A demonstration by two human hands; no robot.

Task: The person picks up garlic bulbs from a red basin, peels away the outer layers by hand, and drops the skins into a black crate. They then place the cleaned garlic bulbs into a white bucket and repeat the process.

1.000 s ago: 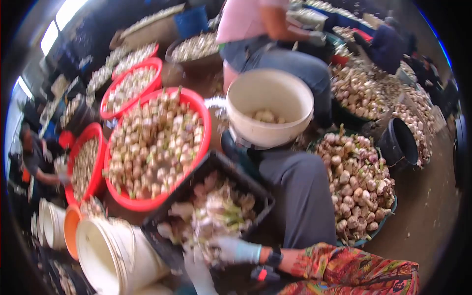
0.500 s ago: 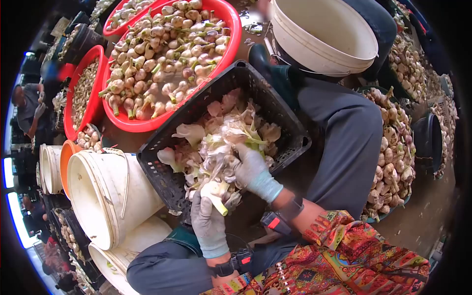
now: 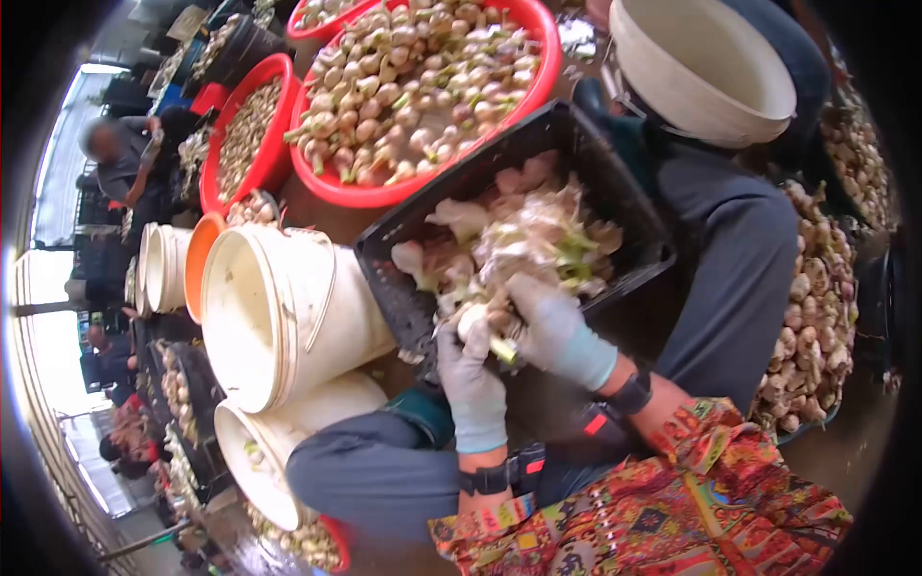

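Grey-gloved, our hands have drawn together over the crate's (image 3: 615,206) near edge, left hand (image 3: 471,370) and right hand (image 3: 547,326) both closed on one garlic bulb (image 3: 477,322), now lifted off the peelings (image 3: 538,235).

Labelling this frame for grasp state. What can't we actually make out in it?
- Head view: the garlic bulb sits between the left hand and right hand; gloved fingers cover most of it, so each grip is unclear.
- Black crate: its floor is buried under peelings.
- White bowl: cut off by the top edge.
- Everything is softened by motion blur.
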